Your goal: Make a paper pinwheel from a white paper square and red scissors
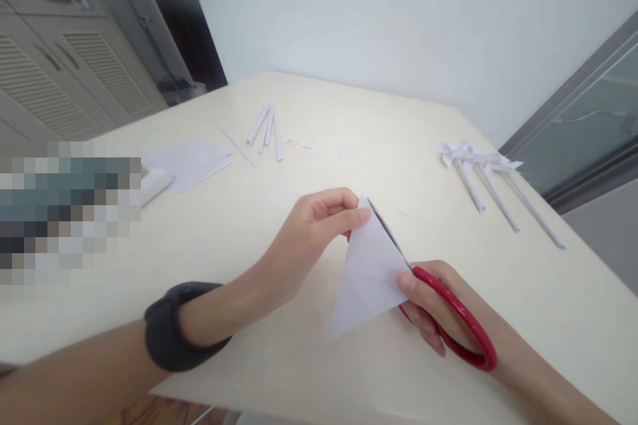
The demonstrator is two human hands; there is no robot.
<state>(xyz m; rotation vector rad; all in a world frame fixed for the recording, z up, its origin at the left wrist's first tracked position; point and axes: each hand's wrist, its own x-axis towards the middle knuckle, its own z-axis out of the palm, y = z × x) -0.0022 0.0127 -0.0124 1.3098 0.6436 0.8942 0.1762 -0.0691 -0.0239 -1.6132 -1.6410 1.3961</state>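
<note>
My left hand pinches the top corner of a white folded paper triangle between thumb and fingers. A dark band sits on that wrist. Red-handled scissors are in my right hand, with the thumb resting against the paper's right corner. Their metal blade runs along the triangle's right edge, its tip near the upper corner. Whether the lower blade lies behind the paper is hidden. The triangle is held above the white table, its lower left point hanging free.
Several rolled paper tubes lie at the back of the white table beside small paper scraps. Left of them are paper sheets and a thin stick. Three paper pinwheels on tube handles lie at the right.
</note>
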